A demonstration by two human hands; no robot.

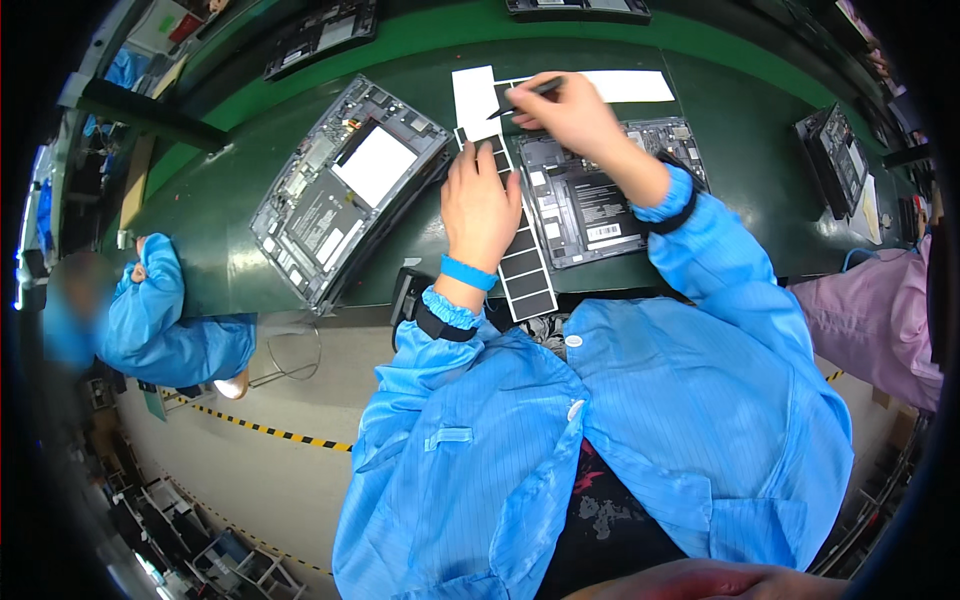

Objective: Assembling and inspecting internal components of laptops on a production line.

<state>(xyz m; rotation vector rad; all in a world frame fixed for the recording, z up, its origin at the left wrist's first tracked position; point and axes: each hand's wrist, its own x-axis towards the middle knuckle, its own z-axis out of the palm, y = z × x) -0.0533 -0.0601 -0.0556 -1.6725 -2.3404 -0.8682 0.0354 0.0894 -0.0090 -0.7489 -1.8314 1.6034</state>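
My left hand (pixel 480 205) lies flat, fingers stretched out, over a white strip of black rectangular stickers (pixel 524 262), hiding part of it. Between the fingers of my right hand (pixel 570 112) is a slim black pointed tool that looks like tweezers (pixel 510 108). Its tip is at the strip's upper end, over a white sheet (pixel 473 92). Under my right forearm sits an opened laptop base (pixel 590 205) with its black battery showing. Left of my left hand, another opened laptop base (pixel 335 200) lies at a slant, a white rectangle on it.
A white paper strip (pixel 630 86) lies behind the right laptop base. More laptop bases stand at the back (pixel 322 38) and far right (pixel 835 165) of the green bench (pixel 215 245). A person in a blue sleeve (pixel 150 310) sits at left; a pink sleeve (pixel 870 305) shows at right.
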